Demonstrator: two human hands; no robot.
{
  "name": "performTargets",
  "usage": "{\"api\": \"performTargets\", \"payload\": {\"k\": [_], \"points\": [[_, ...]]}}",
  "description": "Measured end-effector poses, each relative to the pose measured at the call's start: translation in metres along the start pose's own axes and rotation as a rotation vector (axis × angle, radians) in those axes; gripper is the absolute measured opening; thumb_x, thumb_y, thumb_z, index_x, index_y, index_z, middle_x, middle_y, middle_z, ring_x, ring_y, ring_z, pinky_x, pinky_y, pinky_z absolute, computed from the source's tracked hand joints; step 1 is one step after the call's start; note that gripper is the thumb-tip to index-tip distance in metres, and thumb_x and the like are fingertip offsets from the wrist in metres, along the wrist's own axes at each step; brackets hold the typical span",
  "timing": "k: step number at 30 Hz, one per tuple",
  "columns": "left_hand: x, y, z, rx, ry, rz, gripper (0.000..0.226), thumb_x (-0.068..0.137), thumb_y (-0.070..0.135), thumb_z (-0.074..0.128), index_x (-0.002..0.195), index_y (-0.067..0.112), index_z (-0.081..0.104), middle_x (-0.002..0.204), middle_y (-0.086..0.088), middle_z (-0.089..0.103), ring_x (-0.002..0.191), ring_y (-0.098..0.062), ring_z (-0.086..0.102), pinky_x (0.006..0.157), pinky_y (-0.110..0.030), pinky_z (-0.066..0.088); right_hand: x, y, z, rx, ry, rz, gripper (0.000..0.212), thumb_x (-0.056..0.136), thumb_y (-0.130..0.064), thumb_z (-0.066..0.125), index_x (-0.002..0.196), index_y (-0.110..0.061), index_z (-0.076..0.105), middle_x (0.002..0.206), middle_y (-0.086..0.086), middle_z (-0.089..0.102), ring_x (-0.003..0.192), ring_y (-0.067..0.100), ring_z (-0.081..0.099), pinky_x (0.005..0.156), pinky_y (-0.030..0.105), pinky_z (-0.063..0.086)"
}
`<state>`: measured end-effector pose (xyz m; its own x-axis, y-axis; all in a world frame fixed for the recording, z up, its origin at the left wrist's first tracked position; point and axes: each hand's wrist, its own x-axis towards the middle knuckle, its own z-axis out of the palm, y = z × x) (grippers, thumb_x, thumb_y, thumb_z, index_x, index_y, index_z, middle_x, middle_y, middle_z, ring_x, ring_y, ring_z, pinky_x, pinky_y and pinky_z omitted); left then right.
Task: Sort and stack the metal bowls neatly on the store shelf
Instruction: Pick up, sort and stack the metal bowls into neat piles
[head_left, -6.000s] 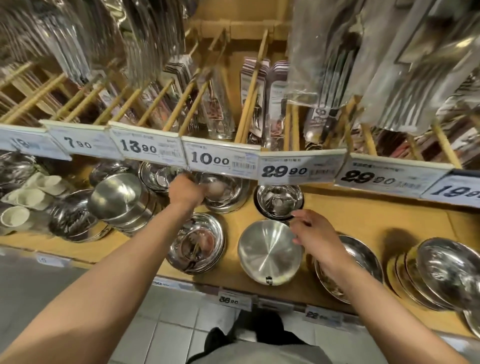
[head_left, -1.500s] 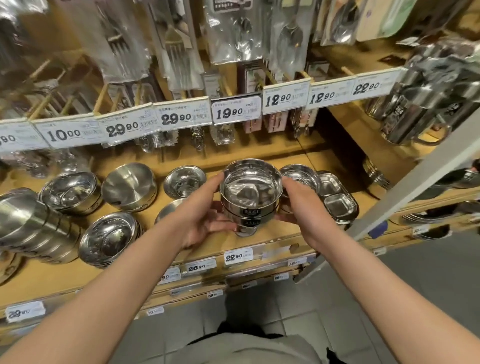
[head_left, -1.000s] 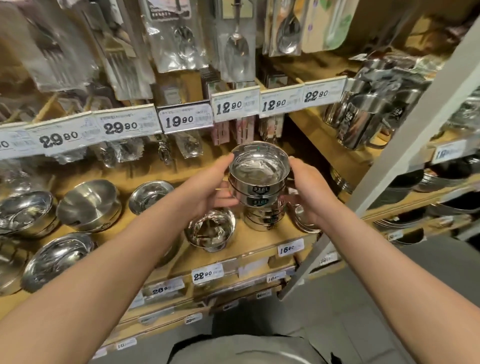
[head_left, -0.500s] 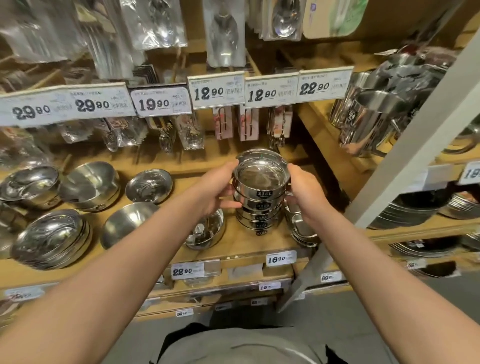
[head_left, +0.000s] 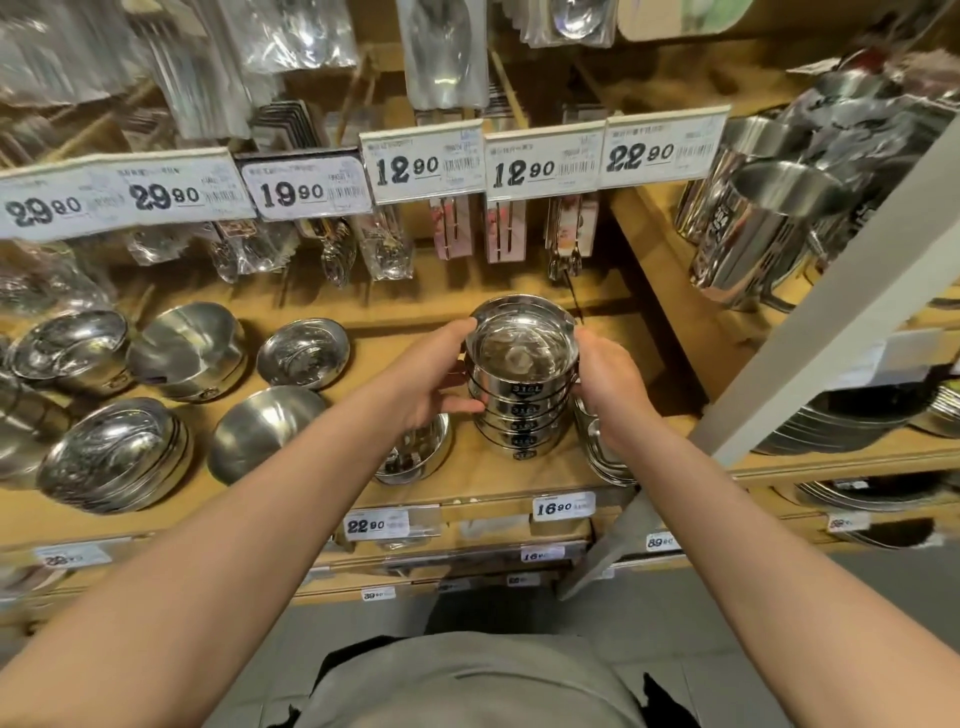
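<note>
A stack of small shiny metal bowls (head_left: 522, 400) with black labels stands on the wooden shelf (head_left: 467, 467), right of centre. My left hand (head_left: 423, 376) grips its left side and my right hand (head_left: 610, 384) its right side, both around the upper bowls. One small bowl (head_left: 415, 454) sits just left of the stack, partly hidden by my left wrist. More bowls lie further left: a tilted stack (head_left: 111, 452), an upturned bowl (head_left: 262, 431), a deep bowl (head_left: 189, 351) and a shallow one (head_left: 304, 353).
Price tags (head_left: 426, 161) hang on a rail above, with packed cutlery (head_left: 447, 52) behind. Steel mugs (head_left: 753, 228) stand on the upper right shelf. A white upright post (head_left: 831, 312) crosses the right side. Stacked dishes (head_left: 605, 447) sit under my right wrist; plates (head_left: 841, 415) lie further right.
The bowls in my hands came down onto the stack on the shelf. The stack now stands taller, with both hands still around it.
</note>
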<state>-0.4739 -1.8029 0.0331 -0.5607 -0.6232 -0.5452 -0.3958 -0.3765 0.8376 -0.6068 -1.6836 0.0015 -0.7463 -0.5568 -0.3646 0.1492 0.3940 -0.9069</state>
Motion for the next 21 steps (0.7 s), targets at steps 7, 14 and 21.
{"api": "performTargets", "payload": {"k": [7,14,21], "points": [[0.000,-0.001,-0.003,-0.053,-0.015,-0.026,0.027,0.101,0.042,0.050,0.112,0.024,0.066,0.118,-0.001,0.061,0.111,-0.020,0.055,0.077,-0.044,0.064,0.003,0.001,-0.001,-0.011,-0.028,-0.036,0.041,0.098,-0.045,0.038,0.099,-0.019,0.070,0.106,0.005,0.071,0.105,0.024,0.063,0.099,0.049,0.050],[-0.007,-0.002,-0.017,-0.088,0.040,-0.066,0.037,0.098,0.043,0.057,0.118,0.011,0.059,0.102,-0.007,0.054,0.084,-0.014,0.055,0.067,-0.036,0.064,-0.009,-0.001,-0.011,-0.007,0.007,-0.086,0.033,0.098,-0.046,0.041,0.085,-0.030,0.067,0.100,-0.004,0.068,0.101,0.020,0.061,0.098,0.050,0.050],[-0.036,-0.040,-0.088,-0.131,0.183,-0.082,0.020,0.101,0.030,0.055,0.104,0.012,0.065,0.097,-0.006,0.060,0.088,-0.015,0.059,0.075,-0.033,0.063,-0.067,0.022,-0.018,0.069,0.082,-0.146,0.025,0.091,-0.049,0.047,0.083,-0.032,0.064,0.075,-0.009,0.061,0.077,0.012,0.056,0.069,0.037,0.044]]}}
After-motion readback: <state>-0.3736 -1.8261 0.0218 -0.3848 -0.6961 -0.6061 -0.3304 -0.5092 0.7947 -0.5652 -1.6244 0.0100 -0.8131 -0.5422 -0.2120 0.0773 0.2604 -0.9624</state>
